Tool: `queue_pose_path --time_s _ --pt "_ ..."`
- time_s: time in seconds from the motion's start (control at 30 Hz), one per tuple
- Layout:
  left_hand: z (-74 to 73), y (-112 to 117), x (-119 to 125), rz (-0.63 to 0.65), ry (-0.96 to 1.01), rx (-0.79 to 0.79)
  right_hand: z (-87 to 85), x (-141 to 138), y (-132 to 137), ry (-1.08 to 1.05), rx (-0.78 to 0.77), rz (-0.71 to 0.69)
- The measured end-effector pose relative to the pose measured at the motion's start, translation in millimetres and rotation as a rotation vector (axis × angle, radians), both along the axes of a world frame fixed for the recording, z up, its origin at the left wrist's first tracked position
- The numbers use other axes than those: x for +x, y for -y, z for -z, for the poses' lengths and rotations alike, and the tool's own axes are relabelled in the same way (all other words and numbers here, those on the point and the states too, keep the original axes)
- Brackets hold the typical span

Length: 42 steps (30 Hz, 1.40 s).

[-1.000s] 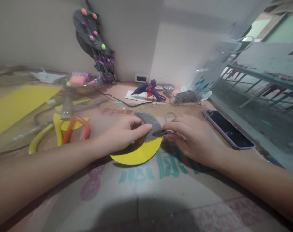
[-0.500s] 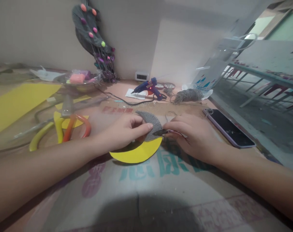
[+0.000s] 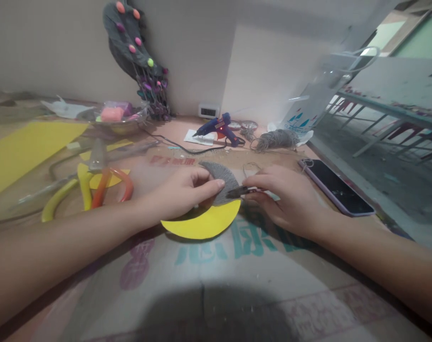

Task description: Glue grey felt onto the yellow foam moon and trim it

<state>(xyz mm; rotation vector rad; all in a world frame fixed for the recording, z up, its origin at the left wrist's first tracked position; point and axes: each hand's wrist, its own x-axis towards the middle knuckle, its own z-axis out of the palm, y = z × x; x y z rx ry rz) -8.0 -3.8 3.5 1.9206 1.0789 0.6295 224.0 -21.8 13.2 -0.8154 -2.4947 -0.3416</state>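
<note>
A yellow crescent [image 3: 205, 222], flat like card, has its upper part covered in close rows of grey yarn [image 3: 226, 183]. My left hand [image 3: 191, 190] grips it from the left, thumb on the yarn and the other fingers mostly hidden behind. Between the thumb and fingers of my right hand [image 3: 278, 192] is a small dark pointed tool [image 3: 239, 191]; its exact kind is unclear. The tool's tip lies against the yarn at the crescent's right edge. A loose strand of grey yarn [image 3: 250, 166] loops just above my right fingers.
Behind the hands lie a blue glue gun [image 3: 216, 127] with its cord and a grey yarn skein [image 3: 278, 139]. Orange- and yellow-handled scissors [image 3: 98, 185] and yellow sheet [image 3: 34, 147] are at left, a phone [image 3: 339, 187] at right. A decorated grey crescent [image 3: 125, 42] leans against the wall.
My right fingers have opened slightly around the tool, showing more of it, and its tip has shifted a little on the yarn. The left hand keeps its hold; the view has shifted slightly.
</note>
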Motion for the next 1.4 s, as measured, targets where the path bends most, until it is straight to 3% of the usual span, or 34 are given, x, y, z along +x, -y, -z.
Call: queue_pose_path --time_s 1.4 --pt "-1.1 -0.2 -1.1 0.022 -0.07 0.02 4.6 -1.1 -2.2 0.088 0.01 -0.011"
